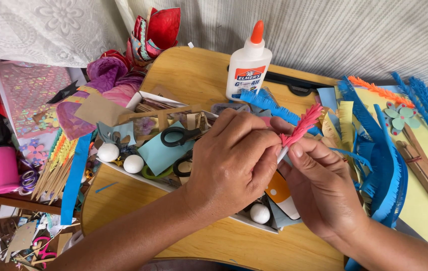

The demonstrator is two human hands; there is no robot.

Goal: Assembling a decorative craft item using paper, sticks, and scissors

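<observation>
Fringe of pink paper (302, 125) wound on a thin white stick sits pinched between both hands above the middle of the wooden counter (194, 75). Its long axis runs on a diagonal: the frilled end points up and to the right, toward the far edge, while the bare stick end slants down and to the left into the fingers. The left hand (231, 160) is curled closed over the lower part, fingertips pressed on the stick near the base of the fringe. The right hand (319, 185) grips from below, thumb and forefinger closed on the stick just beside the left fingertips, so the two hands touch.

Directly under the hands lies a shallow white tray (146, 180) crowded with black-handled scissors (181, 135), white foam balls (121, 158), paper scraps and wooden sticks; the left hand hides much of it. Behind the fringe stands a white glue bottle (248, 65) with an orange cap, upright, and a strip of blue fringed paper (269, 105) lies between bottle and hands. To the right, more blue fringe (387, 165) drapes over yellow paper sheets (424, 195), with flat wooden sticks (424, 170) laid on them. A pink bottle (5, 168) stands well apart at the left edge.
</observation>
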